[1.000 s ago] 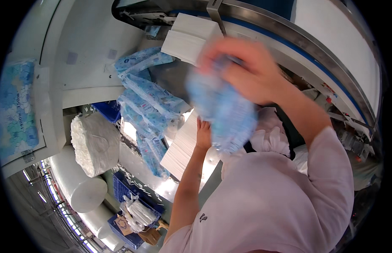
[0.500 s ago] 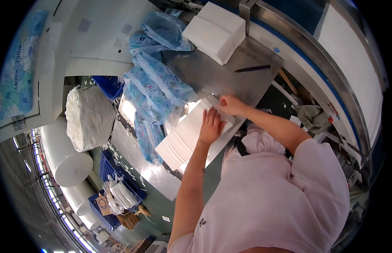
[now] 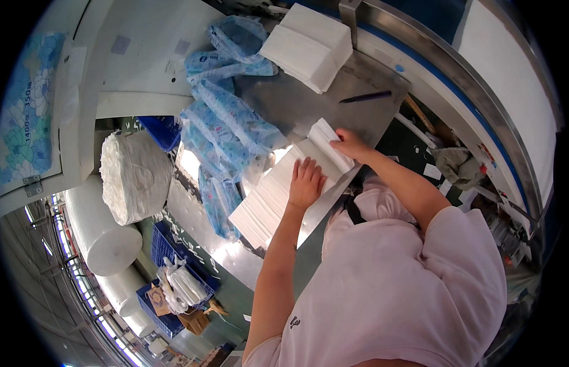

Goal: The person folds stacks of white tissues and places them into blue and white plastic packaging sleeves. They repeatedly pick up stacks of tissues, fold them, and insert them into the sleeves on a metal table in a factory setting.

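A long stack of white folded tissues [image 3: 266, 202] lies along the edge of a metal table [image 3: 284, 104]. My left hand [image 3: 306, 183] rests flat on top of the stack with its fingers spread. My right hand [image 3: 350, 145] is at the stack's far end, fingers curled around the end bundle of sheets [image 3: 326, 137], which stands slightly apart from the rest. A pile of blue printed plastic bags [image 3: 229, 125] lies just beyond the stack.
A second block of white tissues [image 3: 309, 46] sits at the table's far end, with a black pen [image 3: 365, 96] near it. Big white paper rolls [image 3: 107, 238], a white wad [image 3: 134, 174] and blue crates [image 3: 174, 287] stand on the left.
One second ago my right hand held a blue bag raised close to the camera. The bag has left that hand, which has dropped to the tissue stack's end. My left hand stayed on the stack.
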The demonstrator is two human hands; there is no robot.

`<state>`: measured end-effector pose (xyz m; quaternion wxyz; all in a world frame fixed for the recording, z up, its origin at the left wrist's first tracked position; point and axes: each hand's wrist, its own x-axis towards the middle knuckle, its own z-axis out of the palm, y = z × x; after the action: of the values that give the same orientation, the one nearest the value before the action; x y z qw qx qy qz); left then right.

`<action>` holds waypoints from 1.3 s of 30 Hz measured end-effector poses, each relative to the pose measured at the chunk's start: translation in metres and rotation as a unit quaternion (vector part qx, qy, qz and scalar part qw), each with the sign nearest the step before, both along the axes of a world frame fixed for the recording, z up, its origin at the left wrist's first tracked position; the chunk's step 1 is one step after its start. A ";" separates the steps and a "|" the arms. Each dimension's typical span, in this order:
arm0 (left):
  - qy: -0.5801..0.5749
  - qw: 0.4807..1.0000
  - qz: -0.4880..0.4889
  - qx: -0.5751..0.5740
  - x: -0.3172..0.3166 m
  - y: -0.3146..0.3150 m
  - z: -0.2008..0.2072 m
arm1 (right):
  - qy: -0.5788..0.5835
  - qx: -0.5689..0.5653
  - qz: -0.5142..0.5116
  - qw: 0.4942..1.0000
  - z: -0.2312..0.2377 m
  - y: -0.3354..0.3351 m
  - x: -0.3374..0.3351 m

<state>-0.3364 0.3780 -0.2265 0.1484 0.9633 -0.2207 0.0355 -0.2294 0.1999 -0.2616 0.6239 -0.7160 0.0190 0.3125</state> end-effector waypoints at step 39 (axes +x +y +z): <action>0.032 0.994 -0.058 0.084 0.002 -0.006 -0.004 | -0.020 -0.460 -0.145 0.876 0.072 -0.306 -0.301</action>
<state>-0.3349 0.3725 -0.2306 0.0752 0.9587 -0.2734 -0.0226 -0.5300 -0.1056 -0.1896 0.2633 -0.9175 0.2518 0.1598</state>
